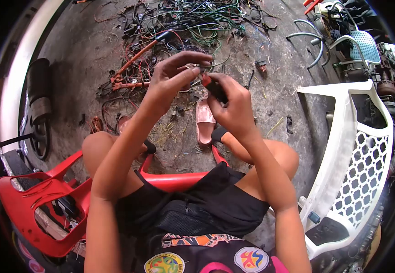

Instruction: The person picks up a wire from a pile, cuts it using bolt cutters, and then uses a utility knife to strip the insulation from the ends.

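Both my hands are raised in front of me, close together at the fingertips. My left hand pinches a small dark piece, with a thin green wire running off beside it; its exact kind is too small to tell. In my right hand is a hand tool with a red and black handle, its fingers wrapped around it. The tool's tip points at the piece in my left fingers, and the working end is mostly hidden.
Tangled wires cover the floor ahead, and a bolt cutter with orange handles lies among them. Pink slippers are by my feet. A red plastic chair stands left, a white plastic chair right. Wire scraps litter the concrete.
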`<action>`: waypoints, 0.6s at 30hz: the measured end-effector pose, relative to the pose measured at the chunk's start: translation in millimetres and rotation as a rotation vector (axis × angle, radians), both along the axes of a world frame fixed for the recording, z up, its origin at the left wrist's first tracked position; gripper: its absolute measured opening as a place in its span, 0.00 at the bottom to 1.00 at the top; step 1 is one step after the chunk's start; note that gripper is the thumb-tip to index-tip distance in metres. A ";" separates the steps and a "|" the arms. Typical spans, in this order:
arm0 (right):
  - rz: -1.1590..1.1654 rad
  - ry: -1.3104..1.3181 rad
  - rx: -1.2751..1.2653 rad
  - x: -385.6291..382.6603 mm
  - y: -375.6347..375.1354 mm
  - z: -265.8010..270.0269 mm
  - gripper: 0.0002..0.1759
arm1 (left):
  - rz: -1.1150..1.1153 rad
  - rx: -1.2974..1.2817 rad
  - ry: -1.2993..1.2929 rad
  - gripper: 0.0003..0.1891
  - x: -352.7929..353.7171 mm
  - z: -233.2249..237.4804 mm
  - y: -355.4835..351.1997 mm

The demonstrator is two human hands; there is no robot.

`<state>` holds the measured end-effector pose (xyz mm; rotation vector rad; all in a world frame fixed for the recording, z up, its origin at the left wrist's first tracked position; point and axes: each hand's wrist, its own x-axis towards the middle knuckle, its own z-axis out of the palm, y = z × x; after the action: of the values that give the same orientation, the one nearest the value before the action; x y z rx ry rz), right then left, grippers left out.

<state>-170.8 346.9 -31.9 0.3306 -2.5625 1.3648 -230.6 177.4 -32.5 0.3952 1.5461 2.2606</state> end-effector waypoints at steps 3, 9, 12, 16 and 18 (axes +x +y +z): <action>-0.069 0.049 0.157 6.8 -0.2 -0.3 0.24 | -0.010 -0.191 0.123 0.12 8.9 1.9 -1.0; -0.096 0.123 0.300 9.0 -2.3 15.3 0.25 | 0.204 -0.221 0.239 0.09 12.8 1.0 -11.4; -0.108 0.163 0.354 5.1 -5.7 18.5 0.25 | 0.128 -0.255 0.158 0.07 9.2 7.7 -21.5; -0.122 0.215 0.396 -7.7 -15.8 19.9 0.25 | 0.150 -0.196 0.097 0.07 7.5 4.9 -32.0; -0.111 0.230 0.413 -10.8 -17.2 19.2 0.26 | 0.084 -0.272 0.012 0.07 6.0 5.5 -40.7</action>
<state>-181.6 329.7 -12.7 0.3799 -2.6015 0.7059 -224.7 136.7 -27.0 0.2722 1.8768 2.0694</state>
